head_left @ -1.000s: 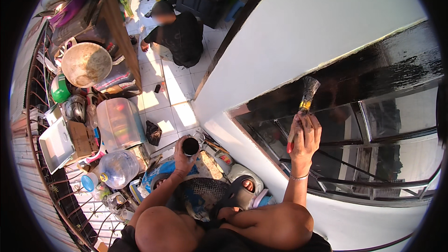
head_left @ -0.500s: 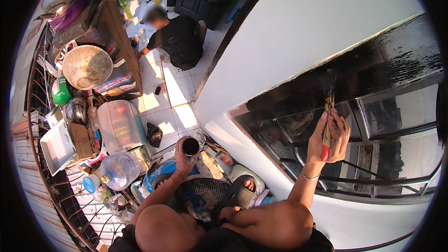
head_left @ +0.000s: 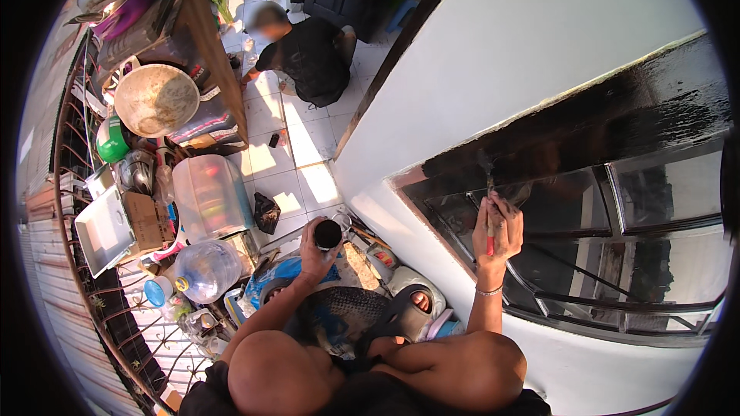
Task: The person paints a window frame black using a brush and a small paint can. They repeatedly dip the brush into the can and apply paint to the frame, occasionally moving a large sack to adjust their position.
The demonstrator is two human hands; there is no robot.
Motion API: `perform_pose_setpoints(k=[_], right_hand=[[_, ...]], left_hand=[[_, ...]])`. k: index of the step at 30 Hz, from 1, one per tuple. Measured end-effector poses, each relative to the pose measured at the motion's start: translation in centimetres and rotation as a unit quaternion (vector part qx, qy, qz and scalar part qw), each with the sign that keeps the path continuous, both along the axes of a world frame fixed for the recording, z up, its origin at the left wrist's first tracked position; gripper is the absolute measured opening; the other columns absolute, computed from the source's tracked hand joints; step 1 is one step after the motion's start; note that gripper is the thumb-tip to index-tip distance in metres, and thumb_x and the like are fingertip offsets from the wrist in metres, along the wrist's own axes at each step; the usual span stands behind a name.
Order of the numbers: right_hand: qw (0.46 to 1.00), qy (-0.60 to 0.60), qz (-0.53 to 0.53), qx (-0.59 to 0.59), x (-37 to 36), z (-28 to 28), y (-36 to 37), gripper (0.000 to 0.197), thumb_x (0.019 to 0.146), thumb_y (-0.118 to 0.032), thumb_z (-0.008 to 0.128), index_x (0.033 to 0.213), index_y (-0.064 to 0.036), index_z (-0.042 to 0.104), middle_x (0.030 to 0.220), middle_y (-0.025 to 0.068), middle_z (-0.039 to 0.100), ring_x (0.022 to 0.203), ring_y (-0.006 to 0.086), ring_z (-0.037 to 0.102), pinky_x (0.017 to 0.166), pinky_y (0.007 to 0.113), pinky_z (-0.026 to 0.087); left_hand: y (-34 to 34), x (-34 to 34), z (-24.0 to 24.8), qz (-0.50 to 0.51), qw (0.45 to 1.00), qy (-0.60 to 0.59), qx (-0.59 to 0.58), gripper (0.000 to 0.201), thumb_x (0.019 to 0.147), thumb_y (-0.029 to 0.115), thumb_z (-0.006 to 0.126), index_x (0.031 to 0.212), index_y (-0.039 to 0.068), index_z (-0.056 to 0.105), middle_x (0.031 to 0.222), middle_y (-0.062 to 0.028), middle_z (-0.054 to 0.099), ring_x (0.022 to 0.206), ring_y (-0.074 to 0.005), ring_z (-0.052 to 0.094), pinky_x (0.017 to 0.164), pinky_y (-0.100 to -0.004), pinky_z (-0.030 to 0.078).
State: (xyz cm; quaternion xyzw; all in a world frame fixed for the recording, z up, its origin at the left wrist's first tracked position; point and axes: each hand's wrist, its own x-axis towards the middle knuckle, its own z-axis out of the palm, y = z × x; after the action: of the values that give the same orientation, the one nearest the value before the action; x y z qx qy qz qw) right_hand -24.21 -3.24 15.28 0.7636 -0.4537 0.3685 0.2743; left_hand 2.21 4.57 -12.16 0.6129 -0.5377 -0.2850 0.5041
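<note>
View from above of a person painting a window frame. The right arm rises from the lower edge, forearm nearly vertical, a thin bracelet [head_left: 488, 290] on the wrist; the right hand [head_left: 499, 225] is closed in a full fist around the red handle of a paintbrush [head_left: 489, 208], whose bristle end points upward and touches the black, wet-looking window frame [head_left: 586, 127] at the upper edge of the glass. The left arm extends forward and left, elbow bent; the left hand [head_left: 316, 250] wraps its fingers around a small paint cup [head_left: 327, 234] with dark contents, held upright and level, well apart from the brush and lower left of it. The white wall [head_left: 532, 31] lies above the painted band. Far below, on the tiled floor, a second person in dark clothing [head_left: 308, 54] crouches. To the left stand a wooden table [head_left: 212, 54] bearing a large round metal basin [head_left: 156, 98], a translucent plastic storage bin [head_left: 206, 196], and a large clear water bottle with a blue cap [head_left: 199, 271], beside a curved iron railing [head_left: 85, 262].
</note>
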Motion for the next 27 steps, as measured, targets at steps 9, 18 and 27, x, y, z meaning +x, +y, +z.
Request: perform_pose_setpoints(k=[9,18,27], right_hand=[[0.993,-0.098,0.023,0.059,0.6,-11.0,2.3,0.026,0.076,0.010,0.081,0.092,-0.0048,0.066,0.104,0.0105,0.073,0.087,0.0302,0.071,0.075,0.039,0.059],[0.977,-0.070,0.078,0.186,-0.6,-20.4,-0.9,0.021,0.082,0.006,0.078,0.094,-0.0017,0.064,0.110,0.0115,0.068,0.092,0.0331,0.069,0.077,0.041,0.059],[0.975,-0.042,0.099,0.194,-1.6,-20.8,-0.5,0.021,0.084,0.000,0.067,0.105,0.0023,0.065,0.121,0.0188,0.066,0.103,0.0370,0.068,0.080,0.046,0.059]], left_hand=[[0.0,0.0,-0.4,-0.019,0.998,0.035,0.039,0.064,0.078,0.014,0.087,0.132,0.007,0.054,0.127,-0.0169,0.061,0.117,-0.0396,0.061,0.100,-0.0462,0.051],[-0.1,-0.2,0.2,-0.003,1.000,-0.005,0.021,0.061,0.079,0.014,0.087,0.130,0.004,0.055,0.123,-0.0171,0.063,0.113,-0.0378,0.063,0.097,-0.0449,0.052],[-0.3,-0.4,0.4,0.012,0.999,-0.053,-0.002,0.058,0.079,0.015,0.088,0.127,0.005,0.057,0.120,-0.0153,0.065,0.107,-0.0339,0.067,0.093,-0.0424,0.055]])
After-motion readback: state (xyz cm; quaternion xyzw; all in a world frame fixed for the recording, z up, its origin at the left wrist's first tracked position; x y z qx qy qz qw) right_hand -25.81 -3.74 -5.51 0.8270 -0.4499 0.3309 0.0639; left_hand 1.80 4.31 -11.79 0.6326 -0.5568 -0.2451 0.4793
